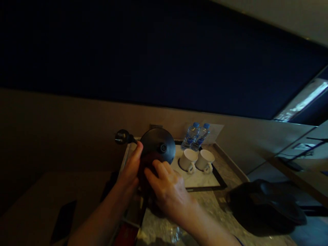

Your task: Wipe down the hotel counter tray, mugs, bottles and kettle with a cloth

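Note:
A round black kettle base [153, 140] with a raised connector in its middle is held up over the counter, its top face toward me. My left hand [132, 167] grips it at the left, thumb up along the rim. Just beyond that thumb a black power plug [122, 136] sticks out to the left on its cord. Close against the base's lower edge, my right hand [166, 186] is closed with bent fingers. What those fingers pinch is dark and hidden, so I cannot make it out.
On a tray [205, 181] behind stand two white mugs [189, 159] and two water bottles [191, 135] with blue caps. A black bag-like object [263, 205] lies on the stone counter [212, 212] at right. A dark blue panel [153, 54] spans the wall above.

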`<state>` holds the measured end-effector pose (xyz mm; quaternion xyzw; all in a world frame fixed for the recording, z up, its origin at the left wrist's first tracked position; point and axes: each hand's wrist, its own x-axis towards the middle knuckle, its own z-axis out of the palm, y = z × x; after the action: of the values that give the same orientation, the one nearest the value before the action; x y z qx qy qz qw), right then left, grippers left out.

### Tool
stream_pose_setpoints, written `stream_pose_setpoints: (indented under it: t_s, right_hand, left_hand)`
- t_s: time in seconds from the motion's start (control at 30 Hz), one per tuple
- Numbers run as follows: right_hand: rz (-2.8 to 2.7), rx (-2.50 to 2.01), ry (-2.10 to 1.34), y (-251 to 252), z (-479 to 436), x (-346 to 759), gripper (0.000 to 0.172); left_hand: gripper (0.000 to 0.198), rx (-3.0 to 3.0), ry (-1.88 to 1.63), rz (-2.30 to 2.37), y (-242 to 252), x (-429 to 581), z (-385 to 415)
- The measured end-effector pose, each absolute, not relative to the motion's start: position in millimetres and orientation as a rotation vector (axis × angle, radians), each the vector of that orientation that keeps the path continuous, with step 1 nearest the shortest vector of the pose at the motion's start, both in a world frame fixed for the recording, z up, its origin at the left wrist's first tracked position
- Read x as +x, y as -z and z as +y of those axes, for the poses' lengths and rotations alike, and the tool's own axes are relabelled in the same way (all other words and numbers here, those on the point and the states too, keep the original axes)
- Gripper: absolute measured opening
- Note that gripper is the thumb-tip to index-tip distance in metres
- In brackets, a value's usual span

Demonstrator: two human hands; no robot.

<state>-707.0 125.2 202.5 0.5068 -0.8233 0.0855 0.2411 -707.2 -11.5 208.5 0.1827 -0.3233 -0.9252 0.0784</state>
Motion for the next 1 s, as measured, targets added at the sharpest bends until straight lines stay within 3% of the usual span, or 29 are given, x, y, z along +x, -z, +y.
stream_pose_setpoints:
  t_s: [0.37,0.53,0.6,0.83,1.0]
  right_hand:
    - [-2.165,1.433,-0.22,-207.7,134.9,-735.3,0.022]
    - [-2.251,1.158,-0.293,-213.4,154.4,-780.2,0.049]
    - [-2.25,1.1,-0.328,-223.5,154.4,-792.6,0.052]
    - [-2.288,1.107,-0.229,-222.3,145.5,-769.0,0.048]
    - [-2.376,1.452,-0.208,-185.9,121.3,-722.5,0.024]
  left_hand:
    - [0.045,0.512,2.613,-0.694,-216.5,-699.4,-34.1]
    - [0.045,0.549,2.681,-0.676,-208.8,-697.3,-33.6]
    - [0.045,0.601,2.721,-0.708,-206.7,-698.2,-28.0]
    - [0.046,0.527,2.675,-0.651,-214.5,-708.8,-40.1]
    - [0.051,0.389,2.63,-0.616,-224.3,-712.5,-41.4]
